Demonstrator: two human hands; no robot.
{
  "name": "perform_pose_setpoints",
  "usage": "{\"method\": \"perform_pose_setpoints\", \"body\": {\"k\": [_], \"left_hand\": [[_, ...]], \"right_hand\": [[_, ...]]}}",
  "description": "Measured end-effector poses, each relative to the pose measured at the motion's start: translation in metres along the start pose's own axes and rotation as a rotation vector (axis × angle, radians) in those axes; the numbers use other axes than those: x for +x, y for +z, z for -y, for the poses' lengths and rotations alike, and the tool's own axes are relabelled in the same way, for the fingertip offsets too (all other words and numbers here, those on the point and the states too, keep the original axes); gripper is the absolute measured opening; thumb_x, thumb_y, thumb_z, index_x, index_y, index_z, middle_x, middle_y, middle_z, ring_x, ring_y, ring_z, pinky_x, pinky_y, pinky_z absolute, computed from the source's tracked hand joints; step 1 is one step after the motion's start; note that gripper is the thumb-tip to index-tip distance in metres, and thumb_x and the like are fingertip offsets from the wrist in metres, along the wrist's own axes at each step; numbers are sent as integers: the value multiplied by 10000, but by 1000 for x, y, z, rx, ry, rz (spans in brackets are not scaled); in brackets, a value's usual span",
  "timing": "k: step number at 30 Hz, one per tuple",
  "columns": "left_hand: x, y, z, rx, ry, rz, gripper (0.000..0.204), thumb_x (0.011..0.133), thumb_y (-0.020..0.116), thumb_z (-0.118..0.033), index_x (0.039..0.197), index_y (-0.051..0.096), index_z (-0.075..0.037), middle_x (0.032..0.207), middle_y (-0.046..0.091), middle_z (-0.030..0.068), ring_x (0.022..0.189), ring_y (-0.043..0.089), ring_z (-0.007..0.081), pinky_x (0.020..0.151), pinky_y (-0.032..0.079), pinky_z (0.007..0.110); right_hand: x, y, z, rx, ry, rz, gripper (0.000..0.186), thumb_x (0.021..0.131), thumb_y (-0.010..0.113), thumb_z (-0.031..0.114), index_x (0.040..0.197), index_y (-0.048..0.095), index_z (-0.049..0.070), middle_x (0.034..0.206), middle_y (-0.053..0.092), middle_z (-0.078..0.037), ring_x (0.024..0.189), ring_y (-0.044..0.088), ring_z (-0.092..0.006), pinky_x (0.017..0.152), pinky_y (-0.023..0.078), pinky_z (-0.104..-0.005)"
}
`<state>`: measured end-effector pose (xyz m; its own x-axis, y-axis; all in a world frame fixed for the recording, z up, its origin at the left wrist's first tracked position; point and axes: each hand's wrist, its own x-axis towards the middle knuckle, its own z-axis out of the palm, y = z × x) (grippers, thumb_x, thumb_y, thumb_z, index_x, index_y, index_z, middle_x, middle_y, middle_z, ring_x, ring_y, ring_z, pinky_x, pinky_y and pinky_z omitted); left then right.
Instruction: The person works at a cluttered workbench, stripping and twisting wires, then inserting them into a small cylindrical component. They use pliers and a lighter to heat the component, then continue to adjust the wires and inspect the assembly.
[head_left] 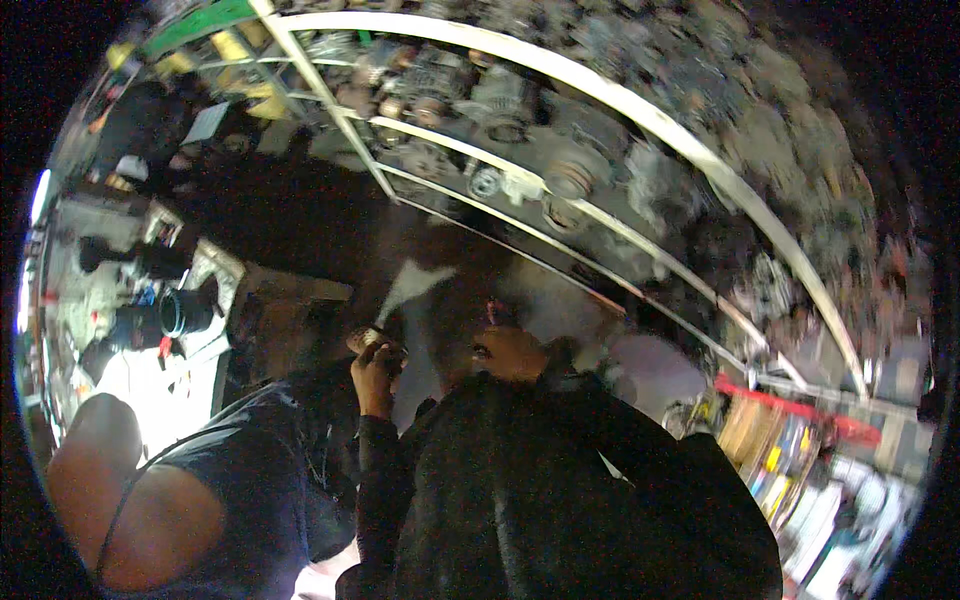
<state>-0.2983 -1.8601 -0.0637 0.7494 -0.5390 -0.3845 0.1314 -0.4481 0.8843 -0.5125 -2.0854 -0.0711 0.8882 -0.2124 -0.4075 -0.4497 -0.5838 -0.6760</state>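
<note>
My left hand [376, 378] is raised in front of my body, its fingers closed around a small roundish part [366, 340] with a pale, metallic-looking face. The part's kind is too blurred to tell. To its right, close to my chest, is my right hand [515, 354], with fingers curled in. A small dark thing with a reddish tip [492, 312] shows just beyond it, but I cannot make out what it is. My black sleeves and clothing hide much of the area below both hands.
Ahead and to the right runs a pale metal rack [700, 160], crowded with greasy machine parts [570, 180]. Close on my left stands another person in a dark shirt [250, 480]. Beyond them is a brightly lit bench [165, 385]. A red-edged shelf [800, 410] stands right.
</note>
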Motion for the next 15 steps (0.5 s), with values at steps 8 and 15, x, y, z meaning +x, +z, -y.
{"method": "perform_pose_setpoints", "body": {"k": [8,15], "left_hand": [[33,10,-48,-185,-191,-484,292,957,713,-127,1211,710,16,953,739,90,830,705,177,679,560,318],[73,-27,-38,-736,-283,-694,382,967,695,-117,1314,636,33,1032,701,96,750,650,155,628,536,308]], "right_hand": [[73,-121,-1,-38,-210,35,285,929,743,208,1155,721,36,1084,713,-199,1040,680,-419,894,548,-472],[146,-129,59,-166,-316,204,297,928,750,251,1120,728,26,1120,718,-196,1056,683,-413,912,554,-480]]}}
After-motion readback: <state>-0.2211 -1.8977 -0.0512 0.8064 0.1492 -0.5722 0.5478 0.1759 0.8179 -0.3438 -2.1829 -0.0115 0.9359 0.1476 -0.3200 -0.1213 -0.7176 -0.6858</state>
